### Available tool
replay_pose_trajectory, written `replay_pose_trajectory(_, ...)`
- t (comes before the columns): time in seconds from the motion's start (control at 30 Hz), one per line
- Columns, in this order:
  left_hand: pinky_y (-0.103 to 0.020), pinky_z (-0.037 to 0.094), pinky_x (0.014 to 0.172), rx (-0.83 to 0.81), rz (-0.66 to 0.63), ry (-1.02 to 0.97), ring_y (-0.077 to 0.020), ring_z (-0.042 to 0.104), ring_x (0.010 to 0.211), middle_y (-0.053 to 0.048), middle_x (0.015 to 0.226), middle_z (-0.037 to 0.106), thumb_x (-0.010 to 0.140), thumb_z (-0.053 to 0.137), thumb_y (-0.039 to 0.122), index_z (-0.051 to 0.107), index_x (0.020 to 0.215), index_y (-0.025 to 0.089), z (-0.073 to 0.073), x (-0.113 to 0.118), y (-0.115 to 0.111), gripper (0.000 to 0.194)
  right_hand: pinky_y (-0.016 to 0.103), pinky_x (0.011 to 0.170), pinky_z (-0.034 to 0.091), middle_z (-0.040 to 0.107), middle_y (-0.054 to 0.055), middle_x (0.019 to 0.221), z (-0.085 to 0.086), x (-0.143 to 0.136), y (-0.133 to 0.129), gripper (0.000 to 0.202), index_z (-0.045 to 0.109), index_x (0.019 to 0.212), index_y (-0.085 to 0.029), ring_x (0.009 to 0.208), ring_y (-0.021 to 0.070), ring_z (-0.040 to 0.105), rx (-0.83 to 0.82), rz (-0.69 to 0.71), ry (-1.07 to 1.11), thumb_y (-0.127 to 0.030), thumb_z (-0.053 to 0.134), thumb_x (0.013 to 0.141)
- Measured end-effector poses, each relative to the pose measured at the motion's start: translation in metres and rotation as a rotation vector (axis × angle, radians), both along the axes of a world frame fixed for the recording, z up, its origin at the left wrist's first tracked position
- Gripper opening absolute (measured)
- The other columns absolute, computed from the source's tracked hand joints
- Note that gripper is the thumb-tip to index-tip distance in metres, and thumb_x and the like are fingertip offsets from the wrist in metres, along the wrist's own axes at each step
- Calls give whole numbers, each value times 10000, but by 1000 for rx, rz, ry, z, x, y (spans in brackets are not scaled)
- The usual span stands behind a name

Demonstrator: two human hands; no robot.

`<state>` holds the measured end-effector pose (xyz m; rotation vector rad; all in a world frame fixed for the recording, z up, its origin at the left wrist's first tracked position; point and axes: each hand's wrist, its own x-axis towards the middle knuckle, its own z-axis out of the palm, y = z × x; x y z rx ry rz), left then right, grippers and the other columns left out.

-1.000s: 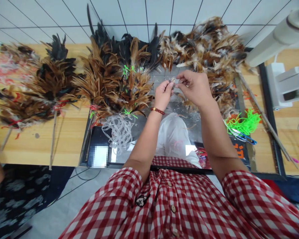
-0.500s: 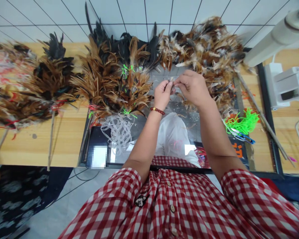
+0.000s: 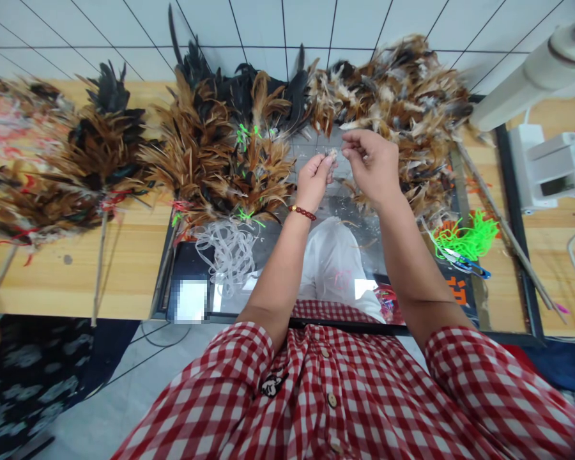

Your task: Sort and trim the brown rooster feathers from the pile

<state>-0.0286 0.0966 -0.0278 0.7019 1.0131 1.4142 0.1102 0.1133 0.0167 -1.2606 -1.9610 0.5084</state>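
Note:
Over the glass-topped middle of the table, my left hand [image 3: 314,177] is closed, thumb against fingers. It pinches a small pale feather tuft [image 3: 332,154], whose lower part is hidden in the fingers. Just right of it, a short gap away, my right hand [image 3: 374,163] is raised with thumb and fingertips drawn together in a pinch; anything between them is too small to make out. Brown and black feather bundles [image 3: 256,169] tied with green strands lie left of my hands. A heap of brown and white feathers [image 3: 397,83] spreads behind and beside my right hand.
White ties [image 3: 230,252] lie beside a phone [image 3: 190,300] at the left front. At right are bright green strings [image 3: 472,236], blue-handled snips [image 3: 464,262] and a long stick [image 3: 508,227]. Feather dusters [image 3: 108,140] cover the left table, near another person's patterned clothing [image 3: 29,383].
My right hand has drawn away from my left, opening a gap between their fingertips. My left hand stays in place with the tuft, now more exposed.

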Motion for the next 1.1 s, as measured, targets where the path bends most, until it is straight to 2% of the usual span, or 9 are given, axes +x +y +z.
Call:
replay_pose_trajectory(0.17,-187,408,568,-1,-77,-25,-44,481,545,58,609,510,934,748,381,606,723,180,10,-1,-6,324,428,889,623,732,52,964,-4,3,5,471,752,1163,-286,957,235,722,-186,145,227,-677,698,908)
replay_pose_trajectory(0.27,-188,437,568,20,-165,-33,-36,447,503,68,575,496,938,746,371,613,712,178,14,-1,-10,325,378,742,617,668,20,772,-1,2,2,475,739,966,-266,780,197,693,-328,228,403,-723,750,838)
replay_pose_trajectory(0.43,-211,499,616,20,-271,-63,-66,573,578,37,637,576,936,746,373,664,764,167,12,2,-12,280,341,600,555,550,-12,634,0,-1,1,470,614,770,-255,635,180,624,-396,195,515,-678,818,790)
replay_pose_trajectory(0.57,-227,525,682,40,-248,-19,-93,637,674,22,686,618,910,775,391,672,778,169,7,2,-9,277,353,664,551,582,1,663,-3,0,5,377,622,776,-246,664,180,620,-326,112,392,-586,737,892)
replay_pose_trajectory(0.67,-209,515,673,63,-119,35,-71,605,637,41,652,593,908,765,462,658,768,182,4,-1,-5,331,389,802,560,688,48,809,-2,5,7,310,710,883,-219,824,213,666,-218,22,156,-519,663,944)
replay_pose_trajectory(0.77,-190,503,655,56,27,23,-51,578,600,55,637,574,937,712,520,665,810,197,5,-5,-2,350,441,914,543,751,105,952,-4,11,5,272,774,989,-192,969,275,686,-162,-38,-191,-440,708,899)
replay_pose_trajectory(0.9,-179,488,640,23,99,-27,-47,562,594,52,626,576,972,693,423,656,814,199,9,-8,0,276,477,941,532,772,156,1030,-12,11,3,152,800,932,-193,1014,335,704,-219,-37,-523,-298,734,843)
replay_pose_trajectory(1.0,-181,493,667,-21,128,-36,-53,576,620,48,639,584,980,685,339,631,780,194,10,-7,1,253,463,909,544,773,143,940,-14,11,4,127,773,862,-205,969,327,706,-246,-38,-531,-301,692,880)
replay_pose_trajectory(1.1,-194,503,708,-41,143,-39,-62,618,679,40,692,609,959,712,334,626,763,188,7,-7,2,258,410,831,560,747,90,838,-8,9,5,221,751,919,-211,858,266,689,-203,-55,-289,-395,631,944)
